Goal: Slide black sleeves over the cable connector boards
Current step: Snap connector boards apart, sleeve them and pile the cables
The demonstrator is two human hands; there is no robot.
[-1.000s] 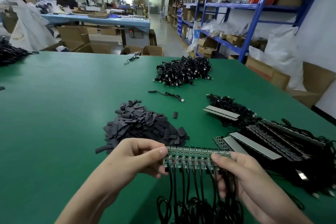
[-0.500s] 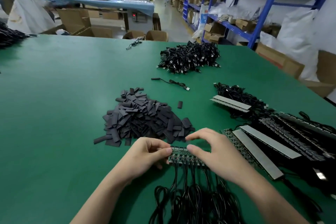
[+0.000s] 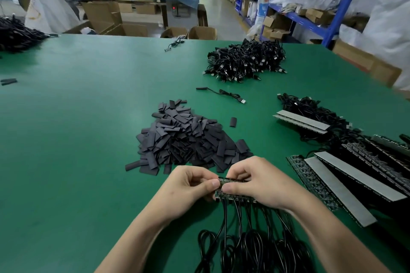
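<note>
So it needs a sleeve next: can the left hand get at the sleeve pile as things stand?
Likely yes, once freed: the left hand pinches the board strip, but the pile lies just beyond it, nothing between.

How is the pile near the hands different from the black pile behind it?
The sleeve pile is flat, short, dull grey pieces; the cable pile is thin tangled wires with shiny plugs. The sleeve pile lies nearer, the cable pile farther back. Both sit on the green table.
</note>
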